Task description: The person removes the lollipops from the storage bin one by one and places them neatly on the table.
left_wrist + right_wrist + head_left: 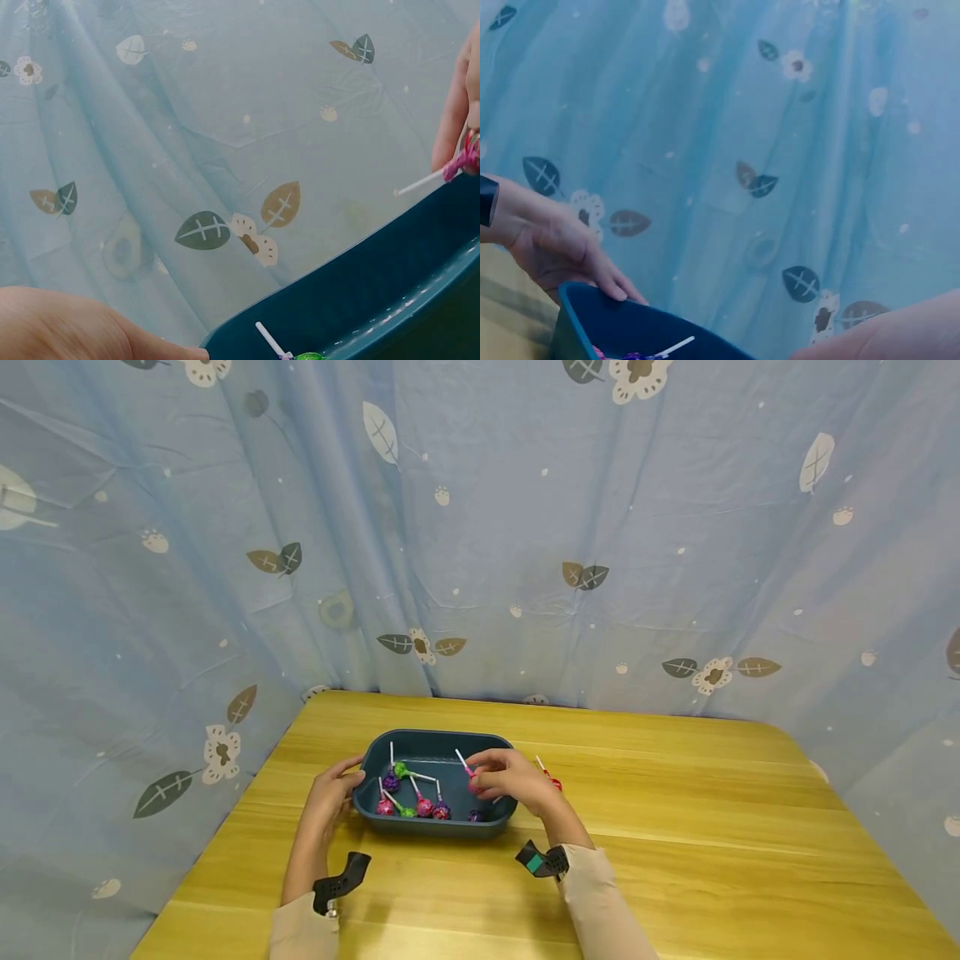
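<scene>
Toward the desk's (675,827) far left corner, head view: the right hand's (517,777) grip pinches a round pink-wrapped lollipop (474,784) over a dark-blue oblong tray (433,829). Left wrist: its jutting white stick (420,181) could catch the tray. Right wrist: the left hand (562,244) clasps the tray; tugging could tip it.

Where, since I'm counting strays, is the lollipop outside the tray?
In the head view, the red lollipop lies on the table, right of the tray, beside the right hand.

Left grip (327,795) holding; right grip (519,778) pinching, fingers (491,758) bent; both forearms (302,860) extended
</scene>
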Demonstrator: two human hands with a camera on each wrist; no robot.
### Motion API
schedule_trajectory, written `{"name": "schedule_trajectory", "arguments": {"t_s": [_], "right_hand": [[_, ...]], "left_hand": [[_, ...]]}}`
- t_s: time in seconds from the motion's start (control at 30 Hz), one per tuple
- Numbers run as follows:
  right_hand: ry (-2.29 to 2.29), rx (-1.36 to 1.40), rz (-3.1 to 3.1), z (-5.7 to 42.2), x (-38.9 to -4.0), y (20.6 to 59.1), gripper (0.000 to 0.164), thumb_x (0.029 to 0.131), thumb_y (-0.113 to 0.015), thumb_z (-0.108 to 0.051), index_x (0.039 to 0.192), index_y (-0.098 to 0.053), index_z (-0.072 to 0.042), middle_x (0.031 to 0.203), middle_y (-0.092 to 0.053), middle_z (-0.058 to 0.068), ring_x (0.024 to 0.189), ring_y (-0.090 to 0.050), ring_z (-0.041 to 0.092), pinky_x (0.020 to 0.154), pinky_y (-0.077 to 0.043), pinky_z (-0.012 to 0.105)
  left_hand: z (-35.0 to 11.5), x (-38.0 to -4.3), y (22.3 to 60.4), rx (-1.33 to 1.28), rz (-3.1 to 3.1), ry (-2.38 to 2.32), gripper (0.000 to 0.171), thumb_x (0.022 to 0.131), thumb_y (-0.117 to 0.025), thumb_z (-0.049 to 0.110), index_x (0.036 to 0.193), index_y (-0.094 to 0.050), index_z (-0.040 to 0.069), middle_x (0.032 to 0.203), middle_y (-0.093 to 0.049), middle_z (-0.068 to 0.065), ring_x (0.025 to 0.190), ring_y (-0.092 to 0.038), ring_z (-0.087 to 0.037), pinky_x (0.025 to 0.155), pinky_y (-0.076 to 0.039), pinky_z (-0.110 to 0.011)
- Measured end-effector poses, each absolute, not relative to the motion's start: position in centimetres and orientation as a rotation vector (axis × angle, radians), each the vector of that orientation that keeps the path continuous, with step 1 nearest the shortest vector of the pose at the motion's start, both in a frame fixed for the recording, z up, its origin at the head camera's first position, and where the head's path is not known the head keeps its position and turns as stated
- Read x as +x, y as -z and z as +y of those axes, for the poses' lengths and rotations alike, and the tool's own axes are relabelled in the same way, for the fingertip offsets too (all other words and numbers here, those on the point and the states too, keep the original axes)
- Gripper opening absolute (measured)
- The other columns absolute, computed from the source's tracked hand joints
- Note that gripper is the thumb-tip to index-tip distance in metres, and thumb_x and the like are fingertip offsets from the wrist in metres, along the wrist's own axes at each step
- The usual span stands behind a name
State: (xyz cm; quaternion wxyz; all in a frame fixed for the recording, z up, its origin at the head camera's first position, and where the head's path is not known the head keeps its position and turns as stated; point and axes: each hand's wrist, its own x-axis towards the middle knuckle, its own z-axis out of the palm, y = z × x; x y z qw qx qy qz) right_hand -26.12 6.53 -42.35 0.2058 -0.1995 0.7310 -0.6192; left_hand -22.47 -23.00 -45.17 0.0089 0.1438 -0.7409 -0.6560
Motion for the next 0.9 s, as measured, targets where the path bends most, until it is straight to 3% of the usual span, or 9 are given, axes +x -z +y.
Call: {"name": "schedule_trajectory", "arguments": {"t_s": [0.37, 0.7, 0.9], "right_hand": [[1.805, -0.487, 2.05, 8.3, -25.6, 42.3, 0.035, 0.095, -0.055, -0.002, 0.128, -0.052, 0.011, 0.101, -0.063, 0.018, 0.102, -0.061, 0.041, 0.084, -0.052, 0.04], [1.862, -0.376, 2.092, 10.1, -25.5, 42.6, 0.037, 0.093, -0.053, -0.002, 0.129, -0.053, 0.009, 0.1, -0.062, 0.016, 0.101, -0.061, 0.038, 0.087, -0.051, 0.041], [1.904, -0.292, 2.147, 11.2, -25.6, 42.6, 0.037, 0.092, -0.054, -0.003, 0.127, -0.057, 0.006, 0.102, -0.062, 0.017, 0.092, -0.062, 0.029, 0.084, -0.052, 0.039]], "left_hand": [[-23.0, -22.5, 45.2, 0.45, -2.315, 2.044, 0.044, 0.1, -0.05, 0.012, 0.142, -0.046, 0.0, 0.128, -0.053, -0.029, 0.099, -0.06, -0.032, 0.076, -0.05, -0.033], [-23.1, -22.6, 45.3, 0.46, -2.302, 2.064, 0.044, 0.1, -0.049, 0.011, 0.142, -0.046, 0.0, 0.127, -0.054, -0.029, 0.096, -0.062, -0.031, 0.076, -0.051, -0.033], [-23.0, -22.7, 45.3, 0.45, -2.289, 2.058, 0.045, 0.099, -0.051, 0.013, 0.141, -0.046, -0.002, 0.122, -0.057, -0.027, 0.093, -0.064, -0.028, 0.074, -0.052, -0.033]]}}
